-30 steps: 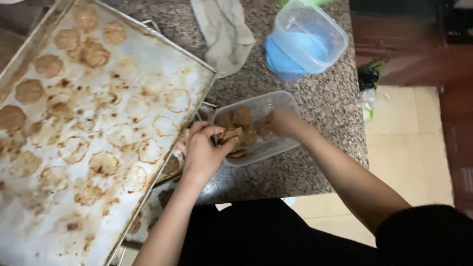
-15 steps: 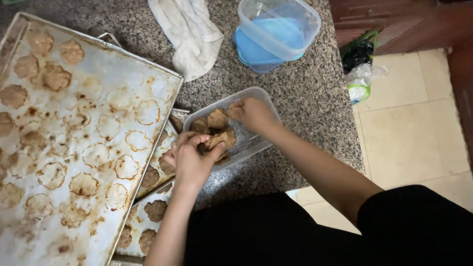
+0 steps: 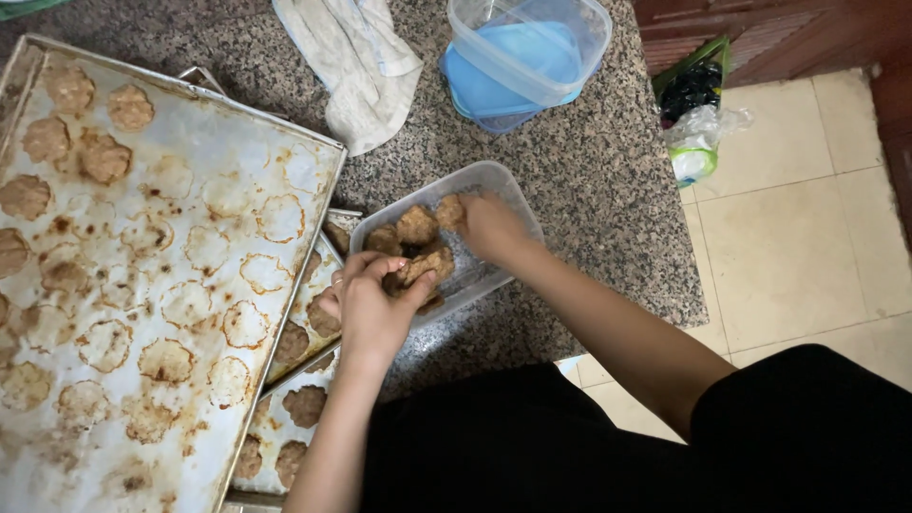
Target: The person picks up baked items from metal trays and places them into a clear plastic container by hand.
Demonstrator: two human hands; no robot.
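A clear plastic container [image 3: 494,190] is seen on the speckled granite counter [image 3: 589,180], near its near edge, and several round brown cookies [image 3: 416,226] are lying inside it. The left hand [image 3: 370,309] is held over the near-left corner of this container, and its fingers are closed around one cookie [image 3: 426,266], which is gripped between thumb and fingertips just above the others. The right hand [image 3: 489,228] is placed inside the container at its right side; another cookie [image 3: 448,211] is touched by its fingertips, but it cannot be told if the fingers are really closed on it, because they are partly hidden by the back of the hand. To the left, a large baking tray [image 3: 190,285] is seen, covered with greasy round marks, and a few cookies [image 3: 104,157] are left on its far-left part. Under this tray a second tray [image 3: 318,294] is partly visible, with more cookies [image 3: 304,406] lying on it near the person's left forearm. Far from the hands, a pale cloth [image 3: 351,66] is lying crumpled on the counter, and to the right of it a second clear container [image 3: 532,52] is standing on a blue lid [image 3: 475,100]. On the tiled floor [image 3: 807,228] at the right, beside the counter, a green and white plastic bag [image 3: 698,123] is seen.
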